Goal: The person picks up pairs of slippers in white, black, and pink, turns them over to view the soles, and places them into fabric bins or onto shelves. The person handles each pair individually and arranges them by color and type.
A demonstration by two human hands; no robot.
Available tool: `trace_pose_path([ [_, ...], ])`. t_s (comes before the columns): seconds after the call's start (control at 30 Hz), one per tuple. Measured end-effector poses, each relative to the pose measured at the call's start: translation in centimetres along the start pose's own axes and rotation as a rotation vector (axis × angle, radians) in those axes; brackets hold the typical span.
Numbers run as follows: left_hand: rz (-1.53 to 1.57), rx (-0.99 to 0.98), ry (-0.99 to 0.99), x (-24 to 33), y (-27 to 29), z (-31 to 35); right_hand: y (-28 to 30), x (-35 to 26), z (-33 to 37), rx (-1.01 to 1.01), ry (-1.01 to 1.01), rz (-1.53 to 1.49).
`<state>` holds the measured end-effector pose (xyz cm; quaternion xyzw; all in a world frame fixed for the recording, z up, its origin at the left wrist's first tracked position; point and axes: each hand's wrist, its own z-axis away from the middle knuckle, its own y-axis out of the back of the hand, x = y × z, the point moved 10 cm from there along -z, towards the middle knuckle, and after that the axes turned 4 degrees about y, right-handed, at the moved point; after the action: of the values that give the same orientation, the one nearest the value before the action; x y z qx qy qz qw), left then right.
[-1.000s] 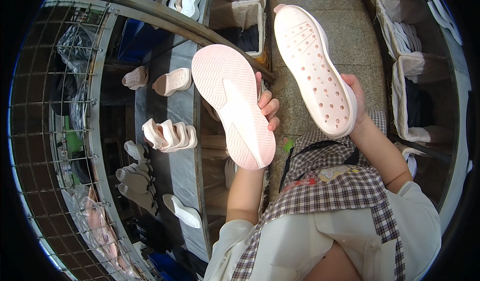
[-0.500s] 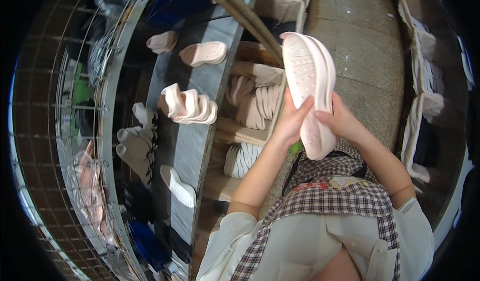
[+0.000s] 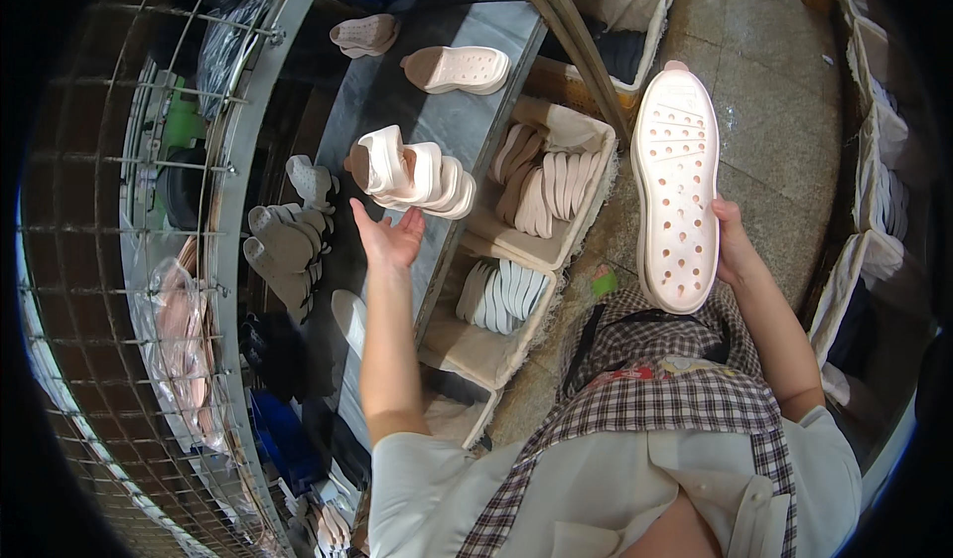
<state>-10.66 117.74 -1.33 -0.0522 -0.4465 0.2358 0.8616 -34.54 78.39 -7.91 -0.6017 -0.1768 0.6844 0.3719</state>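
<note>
In my right hand (image 3: pixel 733 242) is a pale pink shoe sole (image 3: pixel 678 186), gripped by its right edge and held upright over the walkway. Its face, dotted with small round holes, is towards me. My left hand (image 3: pixel 390 235), open with fingers spread, reaches over the grey bench (image 3: pixel 422 111) just below a stack of pale pink soles (image 3: pixel 429 183). Whether its fingertips touch the stack I cannot tell. Farther along the bench sits another pink sole pair (image 3: pixel 462 69). A white sole (image 3: pixel 349 320) is partly hidden behind my left forearm.
Cloth-lined crates (image 3: pixel 586 245) of pink and white soles stand right of the bench. A metal bar (image 3: pixel 576 42) slants across its far end. Wire mesh (image 3: pixel 89 230) runs along the left, and more lined crates (image 3: pixel 844 260) line the right side.
My left hand has let go of the held sole and moved left to the stack on the bench. My right hand keeps the sole, now turned more face-on and farther right.
</note>
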Motion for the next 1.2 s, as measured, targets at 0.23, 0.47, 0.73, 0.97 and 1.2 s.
trace_pose_path([
  [0.23,-0.387,-0.263,0.174,1.9,-4.2,-3.8,2.2,2.0,1.1,0.048,-0.07,-0.084],
  [0.47,-0.331,-0.355,0.294,1.1,-7.1,-3.6,3.4,2.9,1.1,0.023,-0.015,-0.193],
  [0.73,-0.436,-0.461,0.175,2.2,-10.0,-4.3,2.7,2.2,1.2,-0.075,0.014,-0.589],
  [0.97,-0.435,-0.593,0.213,2.0,-10.7,-5.9,2.6,2.3,1.0,-0.068,0.025,-0.69],
  [1.2,-0.418,-0.874,-0.253,3.0,-18.0,3.4,4.4,1.9,1.6,-0.074,0.039,-0.676],
])
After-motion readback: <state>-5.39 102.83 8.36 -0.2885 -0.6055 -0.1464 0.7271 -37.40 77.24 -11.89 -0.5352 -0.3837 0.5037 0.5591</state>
